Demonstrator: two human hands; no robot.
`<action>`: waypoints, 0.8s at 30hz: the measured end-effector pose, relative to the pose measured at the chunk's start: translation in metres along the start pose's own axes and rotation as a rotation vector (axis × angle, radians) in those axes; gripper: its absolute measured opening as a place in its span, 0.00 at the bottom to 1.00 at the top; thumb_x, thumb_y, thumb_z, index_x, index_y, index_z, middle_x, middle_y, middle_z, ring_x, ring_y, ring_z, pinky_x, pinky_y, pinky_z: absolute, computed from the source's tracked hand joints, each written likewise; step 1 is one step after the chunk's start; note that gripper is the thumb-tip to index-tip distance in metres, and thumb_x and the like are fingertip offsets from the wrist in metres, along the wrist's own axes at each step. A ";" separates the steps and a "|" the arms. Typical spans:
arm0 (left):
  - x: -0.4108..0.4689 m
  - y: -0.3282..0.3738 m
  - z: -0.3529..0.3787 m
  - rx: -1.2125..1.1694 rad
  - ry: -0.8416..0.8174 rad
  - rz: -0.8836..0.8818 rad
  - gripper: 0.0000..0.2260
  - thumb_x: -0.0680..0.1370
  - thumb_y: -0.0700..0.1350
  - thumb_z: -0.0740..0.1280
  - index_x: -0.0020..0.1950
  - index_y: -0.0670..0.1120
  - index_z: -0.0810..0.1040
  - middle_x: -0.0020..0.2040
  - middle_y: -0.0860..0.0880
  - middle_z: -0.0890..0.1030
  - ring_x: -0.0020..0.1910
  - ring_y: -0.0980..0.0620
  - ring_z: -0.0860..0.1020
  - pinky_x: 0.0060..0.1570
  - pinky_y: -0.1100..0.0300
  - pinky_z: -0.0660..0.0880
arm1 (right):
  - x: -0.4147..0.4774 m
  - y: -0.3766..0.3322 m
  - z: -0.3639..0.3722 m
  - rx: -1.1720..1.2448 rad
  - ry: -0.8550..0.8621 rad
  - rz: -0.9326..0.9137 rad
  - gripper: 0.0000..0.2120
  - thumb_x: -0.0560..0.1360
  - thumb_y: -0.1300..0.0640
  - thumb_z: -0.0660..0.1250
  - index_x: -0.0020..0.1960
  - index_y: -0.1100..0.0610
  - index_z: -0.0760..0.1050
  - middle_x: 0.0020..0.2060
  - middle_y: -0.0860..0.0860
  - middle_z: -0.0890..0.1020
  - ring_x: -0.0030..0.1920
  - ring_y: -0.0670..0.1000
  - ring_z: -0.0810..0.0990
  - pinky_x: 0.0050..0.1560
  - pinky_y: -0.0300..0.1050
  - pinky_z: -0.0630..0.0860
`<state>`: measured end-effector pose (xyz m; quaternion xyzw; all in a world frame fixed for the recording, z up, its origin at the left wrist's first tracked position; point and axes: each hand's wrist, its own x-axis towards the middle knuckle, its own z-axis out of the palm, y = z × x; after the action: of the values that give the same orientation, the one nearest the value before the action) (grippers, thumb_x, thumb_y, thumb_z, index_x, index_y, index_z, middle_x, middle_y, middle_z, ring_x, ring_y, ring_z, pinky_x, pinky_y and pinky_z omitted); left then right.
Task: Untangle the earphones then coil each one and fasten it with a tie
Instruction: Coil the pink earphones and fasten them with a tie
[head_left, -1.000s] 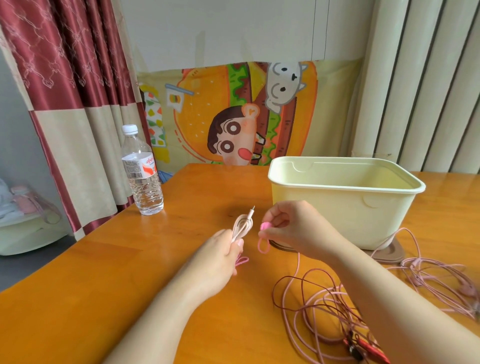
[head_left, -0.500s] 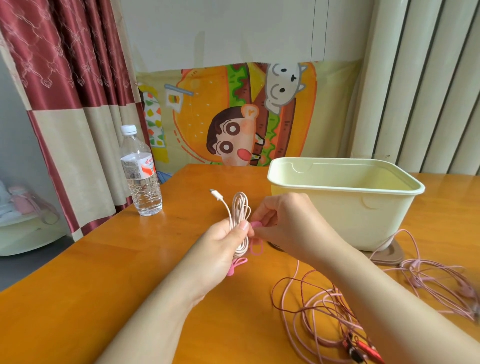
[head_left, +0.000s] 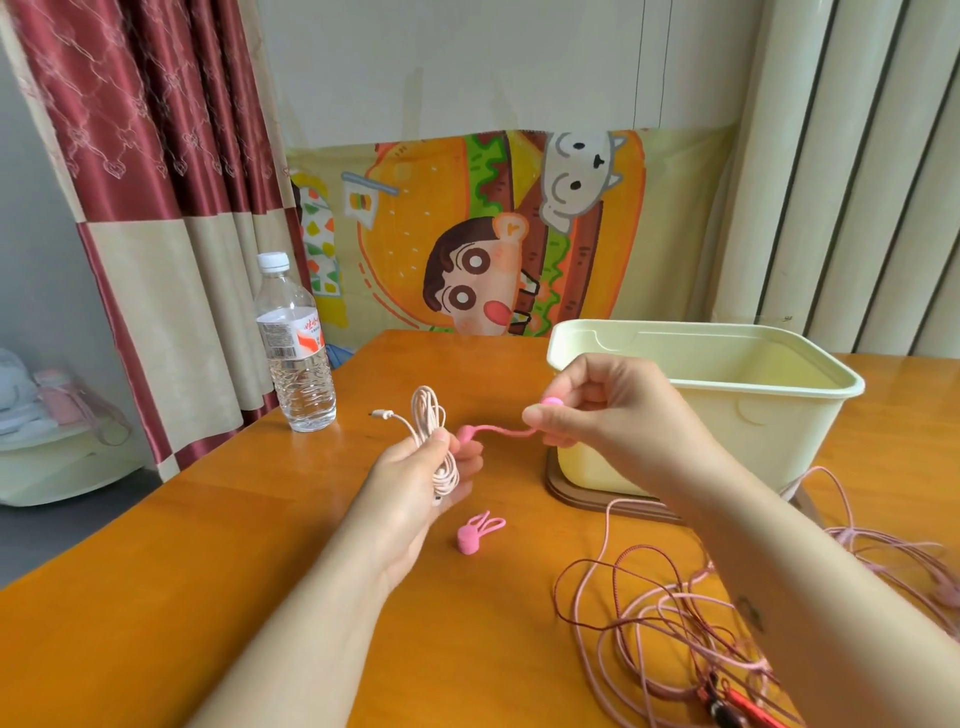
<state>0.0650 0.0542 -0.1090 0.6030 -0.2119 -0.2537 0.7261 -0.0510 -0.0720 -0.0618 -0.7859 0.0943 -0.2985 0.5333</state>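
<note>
Right hand (head_left: 613, 410) has drawn the pink tie (head_left: 498, 430) out sideways from the coiled earphone (head_left: 428, 421).
Left hand (head_left: 410, 488) fingers curl round that coil above the worktop (head_left: 208, 571); right fingers pinch the tie's end, its other end seemingly tucked under the left thumb. A second tie (head_left: 475, 530) lies below.

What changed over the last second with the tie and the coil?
The right hand, pinching the pink tie, drew away to the right, stretching it out from the coiled earphone. The left hand still grips the coil. The tangled cables, tub and bottle stayed put.
</note>
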 end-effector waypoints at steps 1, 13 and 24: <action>0.000 -0.001 -0.002 0.060 -0.003 -0.014 0.12 0.83 0.42 0.56 0.45 0.45 0.76 0.48 0.46 0.81 0.49 0.51 0.79 0.55 0.52 0.74 | 0.000 -0.002 -0.002 0.032 0.010 -0.005 0.08 0.66 0.63 0.75 0.36 0.59 0.75 0.29 0.53 0.81 0.28 0.45 0.80 0.31 0.33 0.75; -0.023 0.007 0.002 0.109 -0.467 -0.283 0.07 0.78 0.43 0.62 0.43 0.41 0.76 0.33 0.49 0.77 0.30 0.53 0.77 0.34 0.60 0.78 | -0.006 -0.010 0.007 -0.308 -0.328 -0.044 0.04 0.69 0.66 0.73 0.41 0.60 0.80 0.38 0.54 0.85 0.37 0.46 0.83 0.44 0.39 0.79; -0.024 0.002 0.001 0.384 -0.559 -0.269 0.11 0.81 0.42 0.58 0.40 0.46 0.72 0.31 0.53 0.73 0.31 0.56 0.71 0.43 0.60 0.74 | -0.007 -0.001 0.018 -0.394 -0.356 -0.115 0.04 0.72 0.61 0.72 0.41 0.52 0.81 0.34 0.44 0.81 0.33 0.38 0.75 0.36 0.29 0.70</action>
<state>0.0463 0.0688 -0.1066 0.6583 -0.3647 -0.4574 0.4738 -0.0465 -0.0539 -0.0680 -0.9187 0.0104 -0.1611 0.3605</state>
